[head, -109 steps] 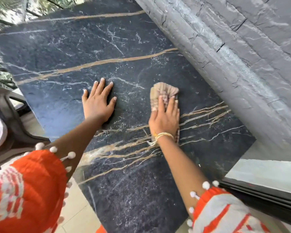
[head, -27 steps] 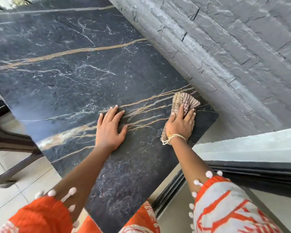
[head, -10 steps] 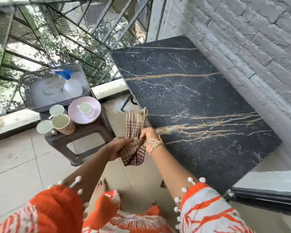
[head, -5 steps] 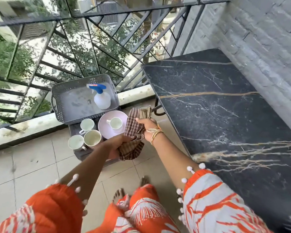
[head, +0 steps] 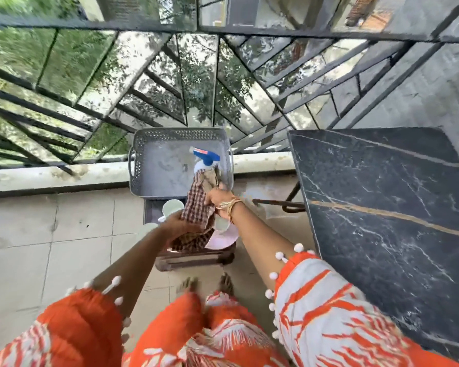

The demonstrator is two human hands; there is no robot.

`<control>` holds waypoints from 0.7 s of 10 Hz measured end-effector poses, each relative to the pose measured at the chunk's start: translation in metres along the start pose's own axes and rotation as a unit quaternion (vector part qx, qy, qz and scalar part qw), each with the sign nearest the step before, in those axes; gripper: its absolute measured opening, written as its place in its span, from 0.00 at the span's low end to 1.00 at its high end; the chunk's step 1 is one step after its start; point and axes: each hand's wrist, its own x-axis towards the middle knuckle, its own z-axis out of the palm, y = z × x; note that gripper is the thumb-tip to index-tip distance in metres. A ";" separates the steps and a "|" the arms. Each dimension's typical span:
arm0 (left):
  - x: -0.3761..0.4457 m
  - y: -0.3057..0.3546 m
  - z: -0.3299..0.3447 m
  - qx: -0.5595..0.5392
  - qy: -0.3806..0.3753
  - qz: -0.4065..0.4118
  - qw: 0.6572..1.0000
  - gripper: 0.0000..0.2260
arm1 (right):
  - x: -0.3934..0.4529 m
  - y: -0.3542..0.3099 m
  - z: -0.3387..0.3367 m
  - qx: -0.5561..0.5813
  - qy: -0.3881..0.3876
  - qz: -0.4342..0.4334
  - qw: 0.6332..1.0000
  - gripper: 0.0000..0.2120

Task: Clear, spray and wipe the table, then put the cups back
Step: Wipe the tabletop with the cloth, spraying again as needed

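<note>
Two hands, left hand and right hand, meet at the centre of the frame. One checked cloth hangs between them. One grey basket sits just above, with one spray bottle inside. One dark marble table fills the right side. One stool stands below the basket. Two pale cups show beside the cloth, one blurred. One pink plate peeks out beneath.

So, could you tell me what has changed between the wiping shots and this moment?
The checked cloth has come off the marble table; both the left hand and right hand now grip it above the stool, near the grey tray. The left hand has left the tabletop. The spray bottle stays in the tray.
</note>
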 end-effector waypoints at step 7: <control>0.140 0.056 -0.124 0.025 0.147 0.038 0.988 0.33 | 0.170 -0.081 0.089 -0.179 0.096 -0.070 0.977 0.26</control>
